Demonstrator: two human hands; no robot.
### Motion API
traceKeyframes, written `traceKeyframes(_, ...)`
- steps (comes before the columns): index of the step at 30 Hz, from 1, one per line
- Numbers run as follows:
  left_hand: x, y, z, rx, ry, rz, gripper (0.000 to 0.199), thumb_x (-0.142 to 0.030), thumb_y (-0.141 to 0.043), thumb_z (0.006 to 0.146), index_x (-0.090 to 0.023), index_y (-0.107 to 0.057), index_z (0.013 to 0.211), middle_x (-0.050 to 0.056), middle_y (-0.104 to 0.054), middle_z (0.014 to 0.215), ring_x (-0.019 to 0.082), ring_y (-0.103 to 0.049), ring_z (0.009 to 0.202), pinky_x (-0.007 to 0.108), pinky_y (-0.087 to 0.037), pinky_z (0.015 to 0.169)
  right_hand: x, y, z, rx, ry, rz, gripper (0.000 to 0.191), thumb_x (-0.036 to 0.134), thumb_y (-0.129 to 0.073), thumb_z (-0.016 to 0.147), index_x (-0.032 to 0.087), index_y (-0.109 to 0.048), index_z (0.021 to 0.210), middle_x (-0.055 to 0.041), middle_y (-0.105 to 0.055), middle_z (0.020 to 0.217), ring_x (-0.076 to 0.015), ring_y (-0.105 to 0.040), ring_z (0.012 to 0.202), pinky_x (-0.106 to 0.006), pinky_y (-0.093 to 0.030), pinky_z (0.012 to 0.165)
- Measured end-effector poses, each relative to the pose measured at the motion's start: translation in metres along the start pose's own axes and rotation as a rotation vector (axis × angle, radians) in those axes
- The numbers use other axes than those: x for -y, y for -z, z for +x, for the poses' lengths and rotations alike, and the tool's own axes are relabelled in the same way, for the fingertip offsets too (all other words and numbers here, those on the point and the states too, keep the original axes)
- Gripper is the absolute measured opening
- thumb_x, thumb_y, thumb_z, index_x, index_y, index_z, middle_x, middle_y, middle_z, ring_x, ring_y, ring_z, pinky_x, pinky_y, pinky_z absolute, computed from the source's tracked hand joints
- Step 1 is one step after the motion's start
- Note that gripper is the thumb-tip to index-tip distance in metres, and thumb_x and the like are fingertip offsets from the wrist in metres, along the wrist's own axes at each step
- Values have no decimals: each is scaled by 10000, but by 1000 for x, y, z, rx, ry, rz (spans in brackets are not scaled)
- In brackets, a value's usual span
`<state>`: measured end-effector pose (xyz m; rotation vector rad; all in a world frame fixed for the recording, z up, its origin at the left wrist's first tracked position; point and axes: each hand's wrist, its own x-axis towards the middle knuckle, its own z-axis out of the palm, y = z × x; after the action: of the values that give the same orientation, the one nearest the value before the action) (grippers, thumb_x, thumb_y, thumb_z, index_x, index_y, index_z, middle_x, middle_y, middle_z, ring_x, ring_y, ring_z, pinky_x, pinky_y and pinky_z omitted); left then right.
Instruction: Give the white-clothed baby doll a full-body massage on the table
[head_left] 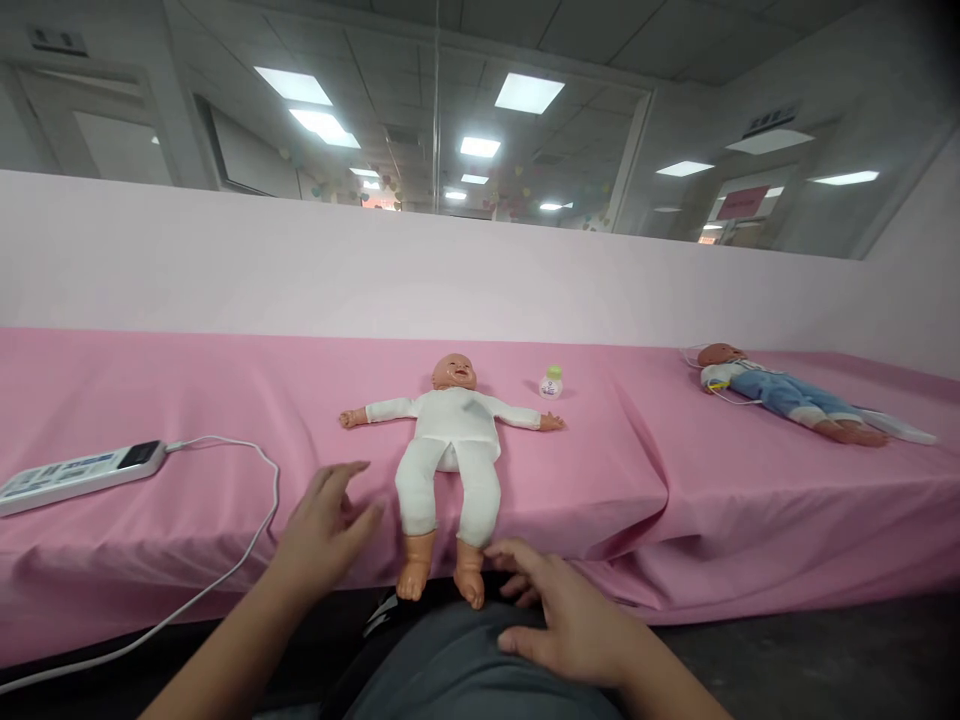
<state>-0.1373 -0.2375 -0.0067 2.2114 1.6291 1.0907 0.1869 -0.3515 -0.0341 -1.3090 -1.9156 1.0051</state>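
A baby doll (pixel 453 425) in white lies on its back on the pink cloth, arms stretched out sideways and bare feet over the front edge. My left hand (pixel 324 525) hovers to the left of its legs, fingers apart and holding nothing. Close by the doll's foot on the right is my right hand (pixel 555 610), fingers spread and slightly bent; whether a fingertip touches the foot I cannot tell. A small clear bottle with a green cap (pixel 551 383) stands beyond the doll's outstretched hand on the right.
On the left lies a white power strip (pixel 82 475) with a cable (pixel 277 490) hanging over the edge. A second doll in blue trousers (pixel 787 393) lies at the right, near a white flat object (pixel 900 427). Pink cloth (pixel 225 385) covers the table; a white wall with glass stands behind.
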Motion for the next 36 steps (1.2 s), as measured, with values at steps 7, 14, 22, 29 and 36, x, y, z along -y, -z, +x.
traceKeyframes(7,40,-17,135,71,217,368,688,-441,-566,857,-83,-469,1436,269,-437,1492,452,-476,1337,523,-421,1062,10,-7,18,177,185,115,699,440,-701,923,335,-430,1559,-72,-599,1414,-286,-557,1303,-447,-405,1146)
traceKeyframes(14,79,-26,185,196,269,461,660,-552,-598,843,-74,-559,1296,301,-572,1327,460,-523,1275,518,-410,1042,-3,-17,26,137,211,157,673,383,-685,923,265,-445,1540,-106,-582,1423,-268,-553,1312,-461,-381,1164)
traceKeyframes(22,58,-9,166,89,275,218,591,-565,-461,946,-31,-616,1149,165,-711,961,297,-701,821,348,-513,715,-28,-26,16,-479,180,1,628,396,-727,887,342,-524,1480,-103,-585,1450,-343,-554,1333,-547,-426,1159)
traceKeyframes(29,-7,-21,181,-128,212,-156,357,-491,-675,869,-212,-660,1091,80,-758,1047,228,-691,849,303,-520,705,0,-2,55,-660,287,-72,627,372,-698,886,254,-521,1477,-111,-650,1375,-300,-661,1210,-465,-554,1050)
traceKeyframes(36,-56,-74,183,75,-204,56,158,-372,-647,875,-243,-731,911,29,-769,901,218,-676,800,301,-429,686,35,30,126,-674,248,-205,542,363,-677,889,236,-573,1407,-67,-762,1115,-230,-749,822,-393,-621,840)
